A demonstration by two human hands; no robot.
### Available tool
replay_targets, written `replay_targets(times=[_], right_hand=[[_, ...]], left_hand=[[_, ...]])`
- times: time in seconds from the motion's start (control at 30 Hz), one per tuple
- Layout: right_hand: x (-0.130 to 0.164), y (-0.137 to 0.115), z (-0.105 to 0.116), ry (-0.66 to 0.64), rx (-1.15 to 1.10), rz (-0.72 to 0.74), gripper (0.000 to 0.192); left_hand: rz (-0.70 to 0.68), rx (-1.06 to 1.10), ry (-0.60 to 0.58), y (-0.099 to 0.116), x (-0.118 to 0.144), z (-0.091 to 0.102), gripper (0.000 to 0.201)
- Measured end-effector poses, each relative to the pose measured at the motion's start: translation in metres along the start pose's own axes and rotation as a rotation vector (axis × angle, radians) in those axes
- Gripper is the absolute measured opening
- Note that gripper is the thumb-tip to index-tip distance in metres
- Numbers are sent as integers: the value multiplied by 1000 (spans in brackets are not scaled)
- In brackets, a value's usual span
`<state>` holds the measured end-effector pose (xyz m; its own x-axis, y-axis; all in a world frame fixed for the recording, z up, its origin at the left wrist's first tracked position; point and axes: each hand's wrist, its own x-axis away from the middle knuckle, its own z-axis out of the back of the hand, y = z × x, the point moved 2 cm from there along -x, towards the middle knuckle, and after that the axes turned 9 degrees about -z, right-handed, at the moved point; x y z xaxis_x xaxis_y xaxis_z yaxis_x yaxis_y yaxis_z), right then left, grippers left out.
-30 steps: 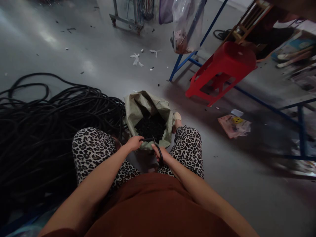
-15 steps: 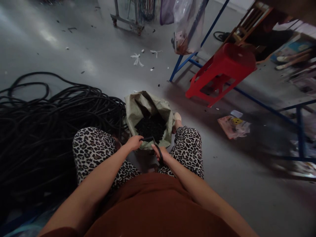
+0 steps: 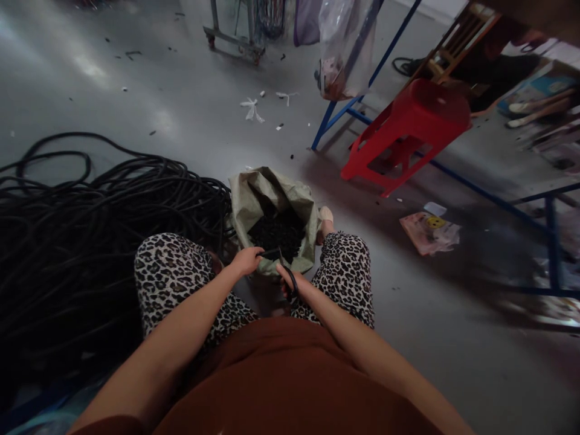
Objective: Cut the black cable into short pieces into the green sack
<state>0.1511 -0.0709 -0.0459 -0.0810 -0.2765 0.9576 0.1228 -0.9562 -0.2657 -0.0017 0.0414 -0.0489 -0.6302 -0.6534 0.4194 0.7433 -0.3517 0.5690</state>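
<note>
A big heap of black hose [image 3: 90,241] fills the floor on the far left, its loops running up against the person's left knee. Just right of it, between the leopard-print knees, stands an open sack [image 3: 254,199] holding a dark mass of short black pieces [image 3: 277,232].

The left hand [image 3: 247,261] sits at the sack's near rim, fingers closed round the end of a thin black hose piece [image 3: 270,253] that sticks out to the right over the opening. The right hand [image 3: 290,281] is just beside it, a little lower, wrapped round the dark handles of scissors [image 3: 291,279]; their tip points up toward the hose piece and seems to meet it, though whether the blades are apart or together cannot be told at this size.

A bare foot shows past the sack's right edge. Farther right a red stool [image 3: 408,130] leans tipped against a blue frame [image 3: 344,103], and a pink wrapper [image 3: 429,229] lies on the grey floor [image 3: 181,109] near it.
</note>
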Motion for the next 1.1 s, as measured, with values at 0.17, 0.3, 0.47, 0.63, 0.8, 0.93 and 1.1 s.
replay_targets(times=[0.17,0.3,0.47,0.63,0.8,0.93,1.1], right_hand=[[-1,0,-1,-17,45,29,52],[-4,0,-1,-20,58,32,53],[-7,3,-2,-42,59,32,55],[-4,1,-2,-42,51,7,54],[-4,1,0,-27,58,4,56],[-9,2,0,-23,77,27,58],[-5,0,-2,-3,35,26,57]], left_hand=[[-24,-11,-24,1,0,-1,35],[-39,-14,-47,0,0,-4,35],[-53,-4,-50,3,2,-3,34],[-95,27,-55,2,2,-5,35],[-127,30,-63,-1,1,-8,35],[-138,26,-77,-1,1,-8,35],[-152,47,-61,1,1,-7,34]])
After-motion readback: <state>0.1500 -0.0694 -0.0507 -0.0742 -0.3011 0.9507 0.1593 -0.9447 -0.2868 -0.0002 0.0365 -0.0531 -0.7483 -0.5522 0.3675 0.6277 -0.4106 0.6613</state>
